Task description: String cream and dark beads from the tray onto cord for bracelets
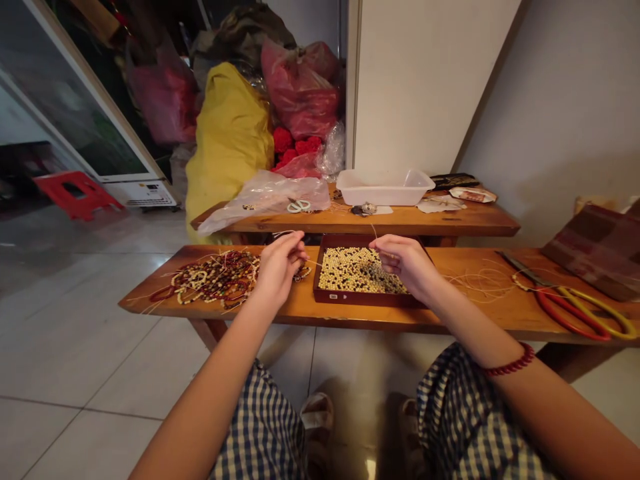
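A dark red box (340, 297) full of small pale and dark beads (350, 268) rests on the near wooden bench (280, 319). My left hand (280, 262), fingers pinched together, is at the box's left edge with thin pale cord (314, 263) coming out of it. Over the right part of the beads, my right hand (404, 260) is closed in a pinch, and a thin cord end (374, 231) sticks up from its fingertips. Whether both ends belong to one cord I cannot tell. Left of my left hand lies a heap of beaded strings (215, 280).
Scissors with red and yellow handles (575, 313) lie on the right, beside loose cord (480, 283) and a brown carton (595, 250). On the far bench (465, 221) are a white plastic tub (384, 193), pale-handled scissors (299, 206) and a clear plastic bag (270, 193).
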A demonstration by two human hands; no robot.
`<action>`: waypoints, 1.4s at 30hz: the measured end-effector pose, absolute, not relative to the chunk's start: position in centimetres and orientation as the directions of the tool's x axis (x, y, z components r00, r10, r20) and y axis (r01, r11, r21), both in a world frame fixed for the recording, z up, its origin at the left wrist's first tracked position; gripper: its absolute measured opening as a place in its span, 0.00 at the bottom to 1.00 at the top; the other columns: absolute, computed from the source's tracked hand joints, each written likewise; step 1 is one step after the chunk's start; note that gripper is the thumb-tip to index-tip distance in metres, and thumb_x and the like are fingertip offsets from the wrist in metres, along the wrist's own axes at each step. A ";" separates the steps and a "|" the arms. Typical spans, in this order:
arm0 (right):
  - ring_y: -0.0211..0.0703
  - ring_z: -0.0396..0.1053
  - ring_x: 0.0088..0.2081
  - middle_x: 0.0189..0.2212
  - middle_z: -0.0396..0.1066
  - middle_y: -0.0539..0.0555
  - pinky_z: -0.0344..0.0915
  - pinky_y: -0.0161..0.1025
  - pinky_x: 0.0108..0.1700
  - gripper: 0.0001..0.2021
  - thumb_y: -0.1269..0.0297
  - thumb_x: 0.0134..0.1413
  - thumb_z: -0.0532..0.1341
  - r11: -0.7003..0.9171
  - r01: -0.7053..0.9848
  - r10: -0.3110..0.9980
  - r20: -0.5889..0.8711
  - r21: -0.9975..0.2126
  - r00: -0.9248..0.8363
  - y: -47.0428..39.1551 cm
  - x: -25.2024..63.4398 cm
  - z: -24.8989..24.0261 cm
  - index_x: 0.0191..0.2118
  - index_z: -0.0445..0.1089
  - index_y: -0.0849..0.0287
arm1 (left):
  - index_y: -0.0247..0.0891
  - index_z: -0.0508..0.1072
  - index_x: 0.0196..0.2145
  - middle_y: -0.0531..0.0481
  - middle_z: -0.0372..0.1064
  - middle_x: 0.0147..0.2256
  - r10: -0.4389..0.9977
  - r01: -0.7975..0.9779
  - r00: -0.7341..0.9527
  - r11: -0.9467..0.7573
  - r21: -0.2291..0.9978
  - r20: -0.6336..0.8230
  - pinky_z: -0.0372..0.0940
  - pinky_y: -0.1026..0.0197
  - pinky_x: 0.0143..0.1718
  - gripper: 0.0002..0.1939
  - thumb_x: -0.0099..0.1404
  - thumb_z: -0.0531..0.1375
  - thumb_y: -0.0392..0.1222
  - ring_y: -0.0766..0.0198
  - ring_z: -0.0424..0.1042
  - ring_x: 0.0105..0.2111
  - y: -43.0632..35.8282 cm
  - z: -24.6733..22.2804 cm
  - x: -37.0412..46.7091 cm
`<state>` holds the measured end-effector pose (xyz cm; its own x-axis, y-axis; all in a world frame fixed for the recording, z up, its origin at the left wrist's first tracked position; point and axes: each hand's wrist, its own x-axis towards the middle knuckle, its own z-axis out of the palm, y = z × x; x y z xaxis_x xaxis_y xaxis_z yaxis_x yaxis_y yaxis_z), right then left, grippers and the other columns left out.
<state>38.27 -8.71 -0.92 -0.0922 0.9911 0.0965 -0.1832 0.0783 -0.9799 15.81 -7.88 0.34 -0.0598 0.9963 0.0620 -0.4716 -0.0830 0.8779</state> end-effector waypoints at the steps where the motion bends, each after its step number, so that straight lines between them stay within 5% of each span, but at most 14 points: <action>1: 0.28 0.43 0.19 0.17 0.54 0.45 0.38 0.33 0.20 0.04 0.67 0.45 0.63 0.097 -0.142 0.990 0.109 -0.985 -0.084 -8.8 38.2 -0.9 0.28 0.72 0.62 | 0.33 0.73 0.30 0.54 0.66 0.21 0.995 -0.352 -0.043 -0.103 0.930 0.094 0.61 0.68 0.28 0.06 0.53 0.64 0.37 0.72 0.65 0.22 -8.1 0.3 16.2; 5: 0.31 0.57 0.22 0.25 0.70 0.50 0.52 0.34 0.25 0.05 0.64 0.45 0.65 0.234 0.060 0.970 0.228 -0.970 -0.088 -9.1 38.0 -0.5 0.28 0.74 0.61 | 0.32 0.75 0.28 0.51 0.69 0.21 0.987 -0.003 0.071 -0.144 0.990 0.144 0.60 0.67 0.27 0.07 0.53 0.64 0.40 0.70 0.66 0.23 -8.5 0.2 17.8; 11: 0.40 0.70 0.36 0.33 0.75 0.53 0.62 0.38 0.40 0.07 0.67 0.53 0.59 0.587 0.438 0.809 0.518 -0.681 -0.280 -9.6 37.9 -0.2 0.33 0.75 0.59 | 0.31 0.74 0.25 0.52 0.68 0.18 0.957 0.164 0.276 -0.140 0.977 0.091 0.59 0.66 0.26 0.06 0.56 0.60 0.37 0.70 0.64 0.20 -8.3 0.4 19.7; 17: 0.38 0.68 0.32 0.34 0.74 0.53 0.61 0.37 0.34 0.10 0.66 0.52 0.60 0.523 0.417 0.852 0.436 -0.744 -0.290 -9.7 38.3 -0.3 0.41 0.73 0.59 | 0.30 0.74 0.24 0.52 0.68 0.19 0.955 0.167 0.289 -0.117 0.979 0.065 0.59 0.67 0.26 0.07 0.57 0.59 0.36 0.71 0.64 0.20 -7.8 0.1 20.8; 25: 0.36 0.64 0.27 0.28 0.72 0.49 0.59 0.36 0.31 0.27 0.69 0.49 0.62 0.432 0.390 0.895 0.332 -0.813 -0.299 -9.4 38.7 -0.6 0.56 0.60 0.59 | 0.31 0.77 0.32 0.50 0.71 0.21 0.925 0.300 0.347 -0.266 0.916 0.155 0.60 0.65 0.26 0.08 0.56 0.59 0.37 0.66 0.69 0.23 -7.8 -0.6 21.5; 33: 0.40 0.68 0.30 0.28 0.74 0.54 0.62 0.39 0.34 0.08 0.63 0.46 0.64 0.380 0.387 0.919 0.293 -0.840 -0.265 -9.0 38.9 -0.7 0.31 0.74 0.62 | 0.32 0.77 0.30 0.49 0.72 0.21 0.843 0.348 0.502 -0.400 0.848 0.192 0.59 0.67 0.26 0.10 0.58 0.58 0.40 0.67 0.69 0.23 -7.8 -0.3 21.2; 38: 0.38 0.67 0.27 0.25 0.73 0.53 0.61 0.37 0.32 0.07 0.63 0.47 0.63 0.405 0.419 0.914 0.352 -0.812 -0.202 -9.1 39.1 -0.9 0.27 0.72 0.62 | 0.32 0.76 0.33 0.49 0.73 0.24 0.822 0.275 0.550 -0.342 0.899 0.145 0.62 0.66 0.31 0.09 0.57 0.61 0.40 0.66 0.71 0.27 -8.0 0.1 21.1; 42: 0.39 0.68 0.29 0.26 0.74 0.53 0.62 0.38 0.34 0.07 0.63 0.48 0.63 0.406 0.411 0.914 0.357 -0.816 -0.194 -9.1 38.9 -0.9 0.27 0.71 0.61 | 0.33 0.74 0.25 0.50 0.72 0.23 0.821 0.253 0.544 -0.355 0.900 0.171 0.61 0.66 0.32 0.12 0.61 0.57 0.42 0.68 0.68 0.26 -8.1 0.3 21.1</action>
<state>38.93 -9.08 -0.87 -0.1938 0.9136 0.3574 0.4107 0.4064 -0.8162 21.13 -8.12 0.31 0.5443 0.8212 0.1712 0.2527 -0.3551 0.9000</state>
